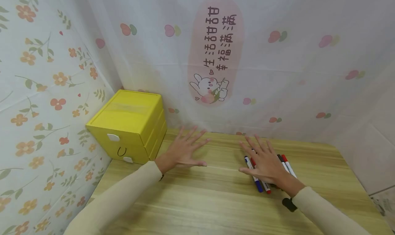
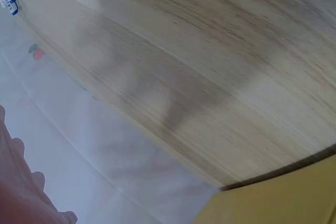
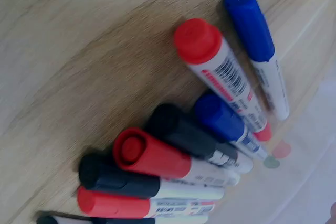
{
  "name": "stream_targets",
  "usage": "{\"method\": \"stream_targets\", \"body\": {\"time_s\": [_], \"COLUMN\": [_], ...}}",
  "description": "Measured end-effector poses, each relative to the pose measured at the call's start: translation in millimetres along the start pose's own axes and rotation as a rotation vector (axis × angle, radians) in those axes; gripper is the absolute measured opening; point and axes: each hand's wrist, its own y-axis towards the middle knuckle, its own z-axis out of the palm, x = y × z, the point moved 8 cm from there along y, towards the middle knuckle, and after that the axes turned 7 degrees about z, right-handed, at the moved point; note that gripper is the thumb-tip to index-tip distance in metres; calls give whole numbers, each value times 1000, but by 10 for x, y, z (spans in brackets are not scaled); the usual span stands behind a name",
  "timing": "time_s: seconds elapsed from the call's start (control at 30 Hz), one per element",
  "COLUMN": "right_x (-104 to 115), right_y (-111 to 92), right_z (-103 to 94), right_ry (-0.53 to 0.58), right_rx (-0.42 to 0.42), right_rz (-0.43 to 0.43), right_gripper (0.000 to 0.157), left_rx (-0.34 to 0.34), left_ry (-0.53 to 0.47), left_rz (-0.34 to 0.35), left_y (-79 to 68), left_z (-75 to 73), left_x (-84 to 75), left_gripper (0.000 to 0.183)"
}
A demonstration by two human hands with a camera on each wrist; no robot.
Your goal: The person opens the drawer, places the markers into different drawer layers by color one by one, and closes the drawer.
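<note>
My right hand (image 1: 266, 163), fingers spread straight, is over a group of whiteboard markers and hides part of them in the head view. A blue-capped marker (image 1: 257, 184) and a red-capped marker (image 1: 267, 189) show beside the thumb, a red-ended marker (image 1: 288, 165) on the other side. In the right wrist view several markers lie side by side, among them a blue one (image 3: 251, 27), a red one (image 3: 199, 40) and a black one (image 3: 173, 124). Spread wide and holding nothing, my left hand (image 1: 182, 152) is over the tabletop, right of a yellow drawer box (image 1: 129, 111).
The wooden table (image 1: 197, 200) meets a white printed curtain (image 1: 296, 74) at the back. Another flowered curtain (image 1: 46, 101) hangs on the left, close to the drawer box. White tabs (image 1: 113, 137) stick out from the box's front.
</note>
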Motion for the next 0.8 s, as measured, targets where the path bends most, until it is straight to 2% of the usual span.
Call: {"method": "stream_targets", "body": {"time_s": [0.23,0.47,0.67,0.8], "right_x": [-128,-231,-313,-335], "right_y": [-96,-182,-238,-270], "right_z": [-37,-28,-10,-18], "right_ry": [15,10,5,1], "right_rx": [-35,-72,-77,-85], "right_rz": [7,7,29,27], "right_gripper": [101,103,106,107], "left_rx": [-51,-149,-164,-156], "left_ry": [-4,-33,-72,-90], "left_rz": [-7,15,10,-1], "left_y": [-141,-250,-296,-324], "left_z": [-23,-48,-32,-28], "left_x": [99,128,139,157], "left_gripper": [98,113,121,119]}}
